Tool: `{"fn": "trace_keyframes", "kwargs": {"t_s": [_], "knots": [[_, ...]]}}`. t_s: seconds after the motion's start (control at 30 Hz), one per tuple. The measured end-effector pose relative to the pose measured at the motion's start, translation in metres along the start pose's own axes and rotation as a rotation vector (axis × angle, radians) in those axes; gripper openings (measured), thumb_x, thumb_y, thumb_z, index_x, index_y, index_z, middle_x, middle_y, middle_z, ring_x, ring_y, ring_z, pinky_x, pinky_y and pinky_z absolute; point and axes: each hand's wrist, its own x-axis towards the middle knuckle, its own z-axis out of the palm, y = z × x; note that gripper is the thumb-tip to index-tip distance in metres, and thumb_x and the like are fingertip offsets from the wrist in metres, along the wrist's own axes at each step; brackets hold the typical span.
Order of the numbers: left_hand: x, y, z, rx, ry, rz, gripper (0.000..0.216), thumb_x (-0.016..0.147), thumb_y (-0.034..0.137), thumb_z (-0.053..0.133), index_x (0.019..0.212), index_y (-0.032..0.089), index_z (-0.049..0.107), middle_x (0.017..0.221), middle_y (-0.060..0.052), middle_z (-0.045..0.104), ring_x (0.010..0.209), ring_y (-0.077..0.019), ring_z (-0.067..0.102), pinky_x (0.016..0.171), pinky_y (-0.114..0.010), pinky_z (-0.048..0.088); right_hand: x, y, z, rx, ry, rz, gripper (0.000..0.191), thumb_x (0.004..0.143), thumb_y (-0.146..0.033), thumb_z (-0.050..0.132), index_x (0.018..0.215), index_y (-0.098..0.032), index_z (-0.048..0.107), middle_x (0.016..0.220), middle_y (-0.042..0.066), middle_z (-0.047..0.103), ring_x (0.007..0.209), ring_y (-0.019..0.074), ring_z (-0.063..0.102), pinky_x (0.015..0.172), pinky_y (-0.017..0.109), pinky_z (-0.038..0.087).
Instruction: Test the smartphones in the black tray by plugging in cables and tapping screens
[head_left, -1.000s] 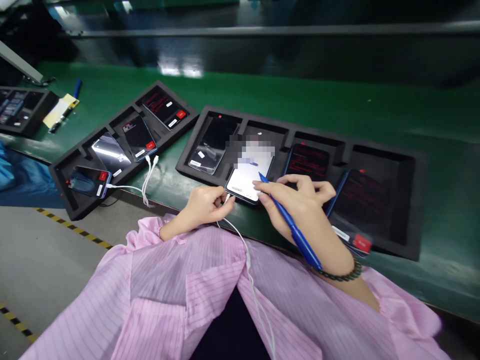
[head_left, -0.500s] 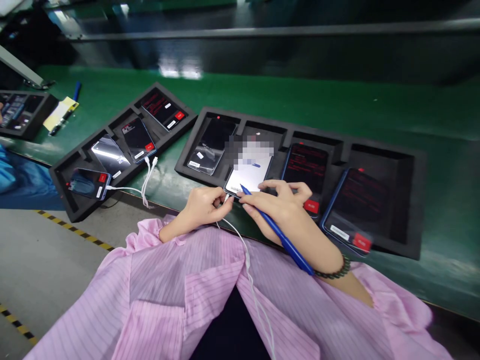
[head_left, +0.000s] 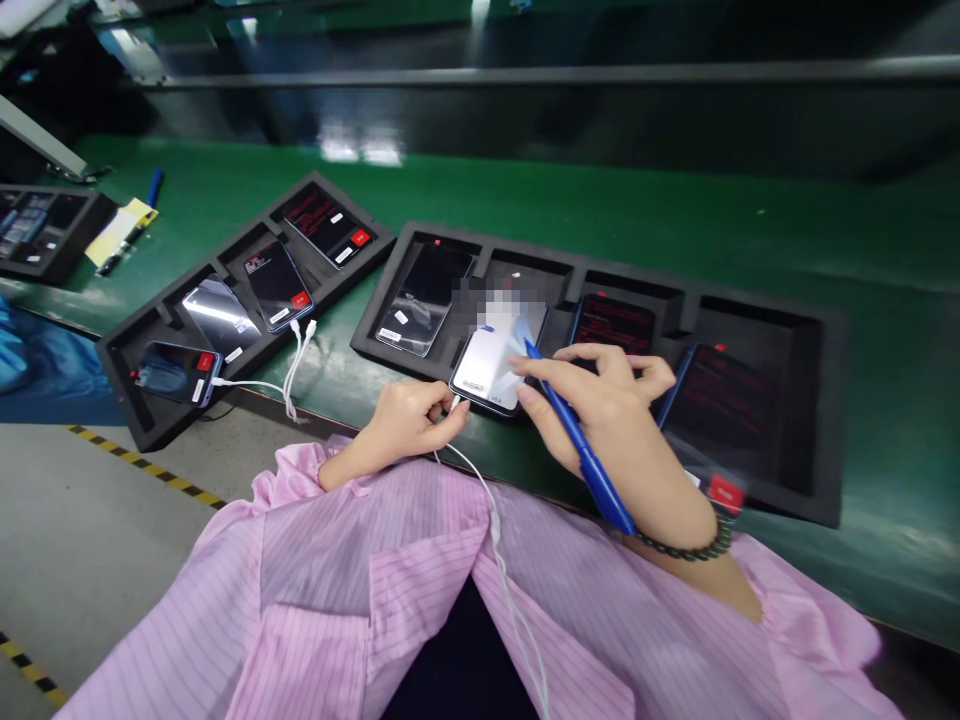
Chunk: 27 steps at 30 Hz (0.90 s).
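A phone with a lit white screen [head_left: 491,365] lies tilted in the second slot of a black foam tray [head_left: 750,500]. My left hand [head_left: 409,415] is closed on the plug of a white cable [head_left: 502,570] at the phone's near end. My right hand [head_left: 600,400] holds a blue pen [head_left: 581,455] between its fingers, and its thumb and forefinger touch the phone's near right edge. The cable runs down over my pink striped sleeves.
Dark phones fill the tray's other slots [head_left: 424,295] [head_left: 615,320] [head_left: 720,385]. A second foam tray [head_left: 127,335] at the left holds several phones, one plugged into a white cable [head_left: 292,365]. A third tray [head_left: 37,225] and a yellow note [head_left: 120,225] lie far left on the green belt.
My right hand slid left along the phone's near edge, then moved back right and up with the pen. The left hand stayed on the cable plug.
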Motion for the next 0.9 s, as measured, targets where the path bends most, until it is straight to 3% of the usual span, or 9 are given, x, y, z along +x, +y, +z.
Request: {"fn": "trace_keyframes", "kwargs": {"t_s": [0.17,0.4,0.6,0.9], "knots": [[0.000,-0.001,0.000,-0.011,-0.023,-0.025,0.029,0.093,0.031,0.058,0.067,0.019,0.055,0.051,0.005,0.056,0.045,-0.0082,0.049,0.049,-0.023,0.036,-0.002,-0.005,0.006,0.048,-0.101,-0.032,0.022,0.099,-0.032,0.055,0.111,-0.027,0.072,0.105,0.006,0.073,0.106,0.0263,0.061,0.092,0.048,0.031],[-0.001,-0.001,0.001,-0.022,-0.034,-0.031,0.029,0.093,0.031,0.058,0.068,0.019,0.054,0.051,0.005,0.055,0.044,-0.0081,0.047,0.049,-0.023,0.035,0.002,-0.008,0.009,0.048,-0.118,-0.019,0.023,0.100,-0.031,0.053,0.113,-0.027,0.071,0.110,0.008,0.075,0.109,0.0291,0.059,0.094,0.052,0.032],[-0.001,0.000,0.000,-0.036,-0.018,-0.014,0.029,0.093,0.030,0.060,0.068,0.018,0.056,0.051,0.005,0.055,0.044,-0.0076,0.047,0.048,-0.022,0.034,0.000,-0.006,0.007,0.108,-0.131,-0.077,0.023,0.097,-0.025,0.054,0.110,-0.029,0.073,0.101,0.004,0.074,0.108,0.0261,0.060,0.096,0.049,0.031],[-0.001,-0.001,0.000,-0.038,-0.011,0.003,0.028,0.093,0.029,0.060,0.068,0.018,0.055,0.051,0.005,0.055,0.044,-0.0072,0.048,0.048,-0.022,0.034,0.000,-0.001,0.010,0.054,-0.052,-0.057,0.024,0.094,-0.021,0.056,0.109,-0.027,0.073,0.100,0.005,0.073,0.106,0.0266,0.061,0.091,0.048,0.033]]}}
